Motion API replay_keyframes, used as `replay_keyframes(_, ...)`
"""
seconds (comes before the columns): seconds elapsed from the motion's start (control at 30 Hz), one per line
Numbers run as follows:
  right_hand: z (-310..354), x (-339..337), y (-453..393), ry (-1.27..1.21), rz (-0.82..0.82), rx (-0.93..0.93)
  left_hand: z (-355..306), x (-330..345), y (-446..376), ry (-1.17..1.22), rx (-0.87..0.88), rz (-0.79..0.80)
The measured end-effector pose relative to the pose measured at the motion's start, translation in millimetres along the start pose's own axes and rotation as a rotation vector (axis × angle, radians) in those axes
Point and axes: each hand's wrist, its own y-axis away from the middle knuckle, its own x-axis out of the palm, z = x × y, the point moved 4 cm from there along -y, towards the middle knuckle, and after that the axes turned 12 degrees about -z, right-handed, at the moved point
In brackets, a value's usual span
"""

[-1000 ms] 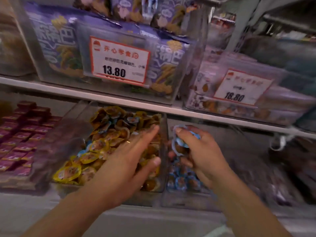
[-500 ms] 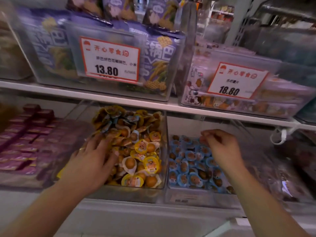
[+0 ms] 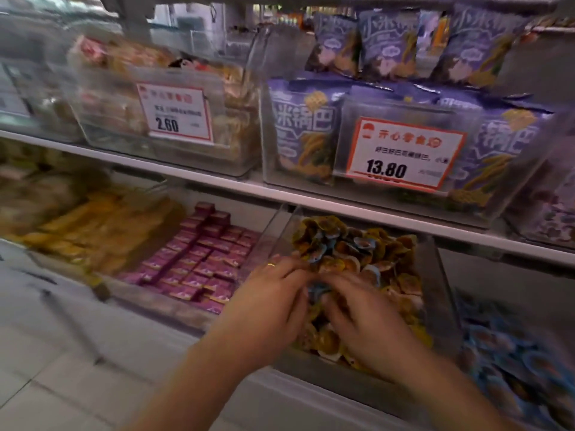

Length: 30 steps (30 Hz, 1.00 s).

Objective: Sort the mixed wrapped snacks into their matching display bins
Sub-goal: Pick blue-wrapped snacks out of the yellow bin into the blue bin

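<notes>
In the clear bin (image 3: 435,275) of yellow snacks (image 3: 401,284) | left hand (image 3: 267,309) and right hand (image 3: 367,325) pinch blue snacks (image 3: 315,290), strays | likely bound for blue bin (image 3: 510,362), right

Both hands in the middle bin (image 3: 435,275); boxed snacks (image 3: 199,259) left; cup snacks (image 3: 510,362) right
</notes>
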Motion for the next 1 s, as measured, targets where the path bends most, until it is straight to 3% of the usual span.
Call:
replay_keyframes(0.1,1.8,20.3,-11.0,0.129,0.083,-0.037,13.5,-14.8,2.3,-0.115,0.068,-0.115)
replay_keyframes(0.17,4.2,33.4,-20.6,0.227,0.132,-0.036,26.9,-20.2,7.3,-0.102,0.004,-0.147)
replay_keyframes(0.3,5.3,59.3,-39.3,0.387,0.246,-0.028,47.1,-17.7,18.6,-0.039,-0.165,-0.087)
replay_keyframes(0.53,0.2,75.0,-76.6,0.425,0.455,0.02,49.9,-14.4,16.3,0.081,-0.211,-0.074)
replay_keyframes(1.0,1.4,88.1,-80.0,0.459,0.506,0.118,47.7,-19.5,16.3,0.125,-0.228,-0.033)
